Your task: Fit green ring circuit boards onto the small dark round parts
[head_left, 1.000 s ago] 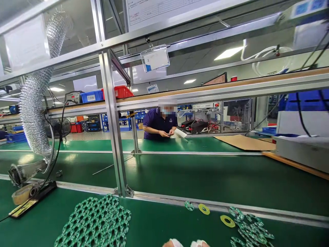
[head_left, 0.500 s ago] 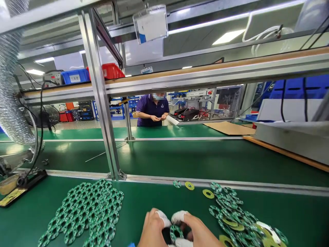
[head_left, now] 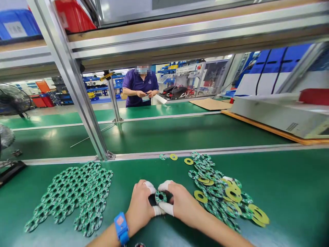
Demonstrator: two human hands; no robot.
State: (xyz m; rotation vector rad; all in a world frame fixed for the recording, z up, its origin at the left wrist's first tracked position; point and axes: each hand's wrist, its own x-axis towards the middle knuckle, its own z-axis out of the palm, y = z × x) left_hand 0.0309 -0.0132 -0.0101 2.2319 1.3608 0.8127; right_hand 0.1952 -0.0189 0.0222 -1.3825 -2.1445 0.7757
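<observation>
Between my two hands is a green ring-shaped circuit board point(head_left: 160, 197), gripped at its edges by fingertips in white finger cots. My left hand point(head_left: 142, 199), with a blue wrist strap point(head_left: 121, 227) on its wrist, pinches the board's left side. Thumb and fingers of my right hand point(head_left: 180, 202) close on its right side. To the left, many similar ring boards point(head_left: 74, 192) lie flat in neat touching rows. A loose, overlapping pile of ring boards point(head_left: 210, 192) mixed with yellow rings point(head_left: 233, 194) lies to the right.
A metal post point(head_left: 69, 82) rises at left from the green table point(head_left: 290, 199). A metal rail point(head_left: 218, 150) runs along its back. A single ring board point(head_left: 162, 156) lies near it. Across the benches stands a person in a purple shirt point(head_left: 140, 85). A grey machine point(head_left: 277, 113) stands at right.
The view has tilted down and shifted right, so more of my forearms and the table shows. Both hands keep their hold on the ring board.
</observation>
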